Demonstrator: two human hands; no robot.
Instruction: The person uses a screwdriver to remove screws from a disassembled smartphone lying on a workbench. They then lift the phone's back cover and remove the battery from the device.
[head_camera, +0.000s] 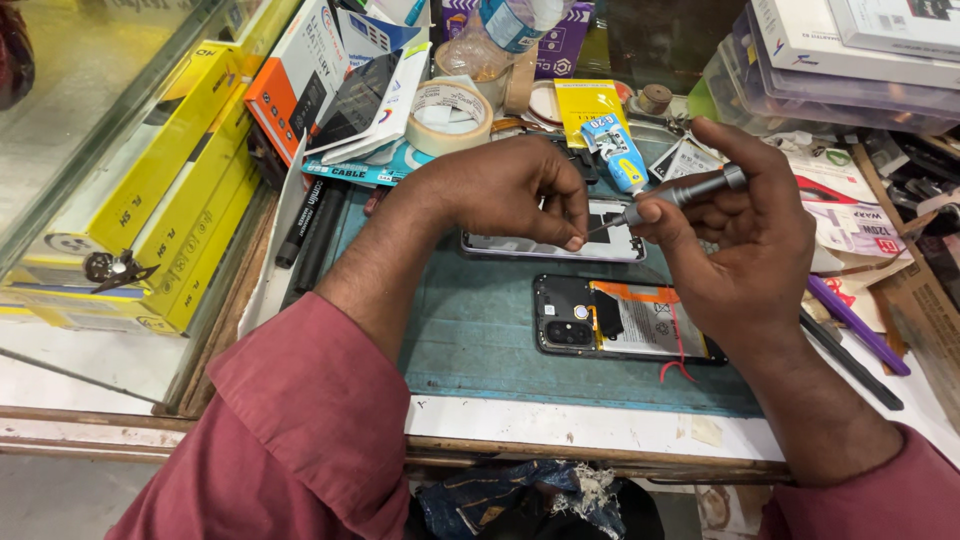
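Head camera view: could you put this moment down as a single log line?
right hand: holds grey screwdriver | left hand: fingers pinched at its tip | opened phone lies below on teal mat

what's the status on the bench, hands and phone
Right hand grips screwdriver; left hand pinches at its tip. Opened phone lies on mat, untouched. Glue tube just behind the hands.

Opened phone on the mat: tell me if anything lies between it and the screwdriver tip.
Nothing visible does. The screwdriver in the right hand meets the left hand fingers above the detached back cover; bare teal mat separates that from the opened phone.
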